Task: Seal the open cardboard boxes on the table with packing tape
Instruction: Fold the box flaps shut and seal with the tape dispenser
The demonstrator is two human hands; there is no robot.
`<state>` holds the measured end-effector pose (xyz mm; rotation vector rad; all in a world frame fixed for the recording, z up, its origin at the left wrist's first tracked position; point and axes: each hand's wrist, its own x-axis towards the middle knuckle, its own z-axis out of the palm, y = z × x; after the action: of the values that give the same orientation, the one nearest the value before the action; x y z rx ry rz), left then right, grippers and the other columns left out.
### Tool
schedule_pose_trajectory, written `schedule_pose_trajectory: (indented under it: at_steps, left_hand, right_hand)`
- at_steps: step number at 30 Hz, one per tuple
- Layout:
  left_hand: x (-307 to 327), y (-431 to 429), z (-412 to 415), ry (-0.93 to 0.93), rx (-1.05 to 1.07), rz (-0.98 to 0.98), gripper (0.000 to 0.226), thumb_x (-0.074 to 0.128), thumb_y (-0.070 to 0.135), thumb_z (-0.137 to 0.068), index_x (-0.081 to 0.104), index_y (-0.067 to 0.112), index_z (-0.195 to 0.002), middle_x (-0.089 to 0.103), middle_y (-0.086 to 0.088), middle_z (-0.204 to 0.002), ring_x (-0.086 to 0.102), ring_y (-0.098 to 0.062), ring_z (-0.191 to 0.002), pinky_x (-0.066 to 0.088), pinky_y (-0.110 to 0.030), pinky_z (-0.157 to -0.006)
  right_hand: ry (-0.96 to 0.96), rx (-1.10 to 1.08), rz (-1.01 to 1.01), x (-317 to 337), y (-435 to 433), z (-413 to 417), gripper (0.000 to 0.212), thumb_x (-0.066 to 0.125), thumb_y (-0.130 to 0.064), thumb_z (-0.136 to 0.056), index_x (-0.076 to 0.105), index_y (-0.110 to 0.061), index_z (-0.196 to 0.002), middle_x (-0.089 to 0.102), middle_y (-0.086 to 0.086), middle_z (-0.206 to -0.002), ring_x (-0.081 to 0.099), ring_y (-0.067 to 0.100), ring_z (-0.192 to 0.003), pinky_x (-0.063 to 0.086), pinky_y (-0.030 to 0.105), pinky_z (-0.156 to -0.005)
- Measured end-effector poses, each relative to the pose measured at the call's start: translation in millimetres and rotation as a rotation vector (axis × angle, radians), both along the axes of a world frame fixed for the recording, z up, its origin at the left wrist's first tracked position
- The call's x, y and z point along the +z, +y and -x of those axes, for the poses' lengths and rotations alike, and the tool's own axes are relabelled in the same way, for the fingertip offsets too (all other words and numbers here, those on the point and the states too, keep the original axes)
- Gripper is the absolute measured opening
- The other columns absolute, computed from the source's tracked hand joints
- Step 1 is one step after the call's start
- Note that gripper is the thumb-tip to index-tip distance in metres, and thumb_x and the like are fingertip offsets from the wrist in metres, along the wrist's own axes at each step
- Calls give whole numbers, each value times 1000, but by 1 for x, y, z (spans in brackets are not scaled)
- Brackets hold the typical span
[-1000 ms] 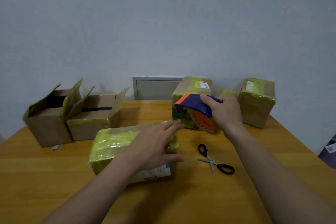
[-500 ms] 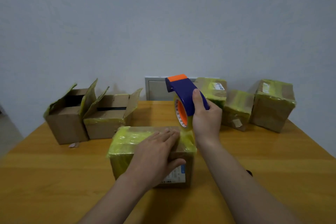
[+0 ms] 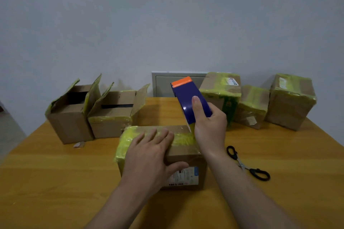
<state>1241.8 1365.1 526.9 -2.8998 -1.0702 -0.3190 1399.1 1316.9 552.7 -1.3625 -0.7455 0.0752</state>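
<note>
- Left hand (image 3: pixel 149 156) lies flat, fingers straight, on the centre box (image 3: pixel 183 154).
- Right hand (image 3: pixel 210 126) grips the tape dispenser (image 3: pixel 188 98) at that box's upper right corner.

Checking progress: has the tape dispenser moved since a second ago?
Yes. The tape dispenser came nearer, from the far sealed box to the near box's top edge.

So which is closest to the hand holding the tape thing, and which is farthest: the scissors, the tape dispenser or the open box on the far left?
1. tape dispenser: gripped by the right hand itself, so touching.
2. scissors: lying on the table just right of that wrist.
3. far-left open box: at the table's back left, well across from the hand.
</note>
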Motion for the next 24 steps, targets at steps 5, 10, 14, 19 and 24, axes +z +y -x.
schedule_pose_trajectory:
  at_steps: [5,10,14,19,24]
  left_hand:
    - [6,10,17,-17,-42,-47,93,25,90,-83,31,36,-159,26,11,-166,26,-12,-155,8,-31,-119]
    - [3,12,28,4,3,-18,104,-1,93,-73,18,40,-161,15,9,-169,10,-15,-159,3,-33,-123]
    - [10,16,34,14,17,40,105,-1,94,-74,0,39,-163,-5,11,-171,-9,-11,-158,-6,-35,-126]
    - [3,13,35,-29,91,124,117,-2,99,-67,-1,34,-164,-13,7,-170,-18,-12,-156,-5,-38,-127]
    - [6,35,54,-508,59,512,110,36,100,-67,27,43,-160,7,22,-169,3,0,-156,21,-46,-126]
  right_hand:
    - [-50,3,15,-1,4,-4,45,55,-50,-97,66,-9,-83,64,-4,-69,57,2,-59,41,10,-54]
    - [-135,-3,35,-5,5,-1,42,56,-49,-97,64,-12,-81,64,-8,-68,59,3,-61,40,10,-54]
    - [-187,10,32,-6,6,0,43,55,-51,-95,63,-12,-80,63,-9,-68,60,1,-62,41,10,-54]
    - [-223,-3,20,-9,4,-1,42,55,-49,-95,65,-11,-82,63,-9,-70,61,1,-63,42,9,-55]
    - [-276,3,18,-9,6,-5,45,53,-53,-94,64,-11,-85,67,-8,-74,64,5,-68,43,10,-54]
